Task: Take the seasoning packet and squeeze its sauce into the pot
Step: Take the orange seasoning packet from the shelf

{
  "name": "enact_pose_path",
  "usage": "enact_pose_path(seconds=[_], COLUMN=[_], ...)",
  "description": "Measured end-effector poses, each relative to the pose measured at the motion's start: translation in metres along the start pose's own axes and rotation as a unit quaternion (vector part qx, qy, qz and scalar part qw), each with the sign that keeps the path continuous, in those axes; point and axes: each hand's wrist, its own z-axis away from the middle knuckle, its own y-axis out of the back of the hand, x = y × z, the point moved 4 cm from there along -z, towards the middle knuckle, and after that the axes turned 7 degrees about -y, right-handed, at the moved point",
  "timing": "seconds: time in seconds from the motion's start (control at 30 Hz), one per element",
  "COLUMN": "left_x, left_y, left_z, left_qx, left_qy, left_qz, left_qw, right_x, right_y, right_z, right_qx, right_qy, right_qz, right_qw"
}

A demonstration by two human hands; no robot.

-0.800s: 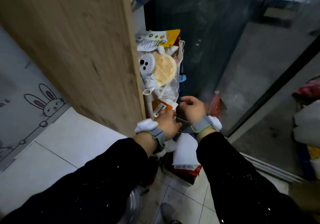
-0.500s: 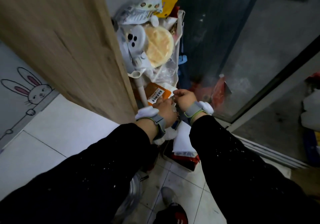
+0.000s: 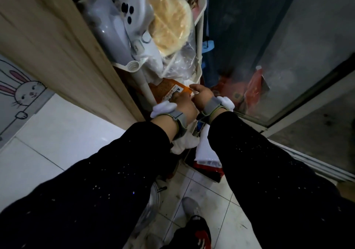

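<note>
Down on the lower shelf of the cluttered white plastic rack (image 3: 199,43), the flat orange seasoning packet with a white label (image 3: 167,91) lay beside the wooden panel (image 3: 57,43). The left hand (image 3: 184,106) pinched its near edge; the right hand (image 3: 201,96) curled against the corner (grip unclear). It looked light, floppy and slick, likely best pinched along a sealed edge.

head view, looking steeply down (close)

The seasoning packet (image 3: 166,90) was flat, orange, with a white printed label; it lay tilted at 12 o'clock from the hands, its near edge hidden.
</note>
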Motion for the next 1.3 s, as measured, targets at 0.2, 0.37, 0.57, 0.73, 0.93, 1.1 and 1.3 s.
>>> enact_pose_path(seconds=[0.2,0.37,0.57,0.73,0.93,1.1,1.3], left_x=[-0.015,-0.024,-0.026,-0.028,-0.027,-0.014,-0.005], left_y=[-0.002,-0.011,-0.013,-0.014,-0.017,-0.017,-0.007], left_z=[-0.01,-0.014,-0.015,-0.015,-0.009,-0.005,0.011], left_qx=[0.022,0.018,0.037,0.059,0.066,0.076,0.083], left_qy=[0.067,0.082,0.078,0.065,0.049,0.071,0.005], left_qz=[0.021,0.031,0.049,0.057,0.08,0.071,0.081], left_qw=[0.997,0.996,0.995,0.995,0.993,0.992,0.993], right_x=[0.005,0.002,-0.003,-0.006,-0.011,-0.019,-0.031], right_y=[-0.002,-0.001,0.001,-0.007,-0.004,0.008,0.035], right_z=[-0.014,-0.019,-0.026,-0.022,-0.013,0.005,0.04], right_qx=[0.029,0.04,0.03,-0.01,0.0,-0.04,-0.037], right_qy=[-0.045,-0.039,-0.073,-0.092,-0.075,-0.094,-0.079], right_qz=[0.045,0.045,-0.017,-0.015,-0.087,-0.324,-0.438], right_qw=[0.998,0.997,0.997,0.996,0.993,0.94,0.895])
